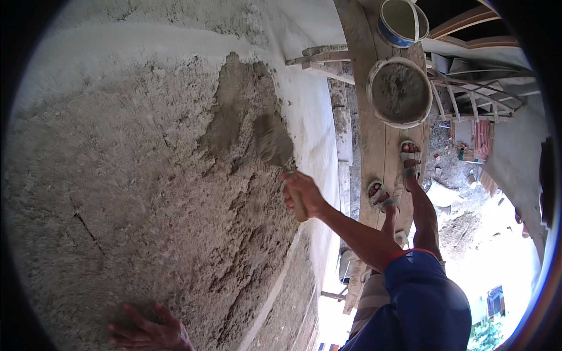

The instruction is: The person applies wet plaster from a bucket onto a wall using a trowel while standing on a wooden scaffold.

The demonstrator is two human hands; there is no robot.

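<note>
My right hand (305, 194) is closed around the handle of a trowel (273, 141). The trowel's blade, slightly blurred, lies against a patch of wet grey mortar (225, 117) on the rough wall (146, 175). Low on the left, my left hand (151, 332) is spread against the wall with its fingers apart and nothing visible in it. Away to the right, a round bucket (404, 124) holds grey mortar (401, 88) and stands on a wooden plank.
My sandalled feet stand on the plank scaffold (374, 167), near the mortar bucket. Beyond that bucket is a blue-and-white pail (386, 36) with a pale handle. Smooth pale plaster (316, 128) borders the rough area. Far below right lie rubble and a wooden frame (474, 96).
</note>
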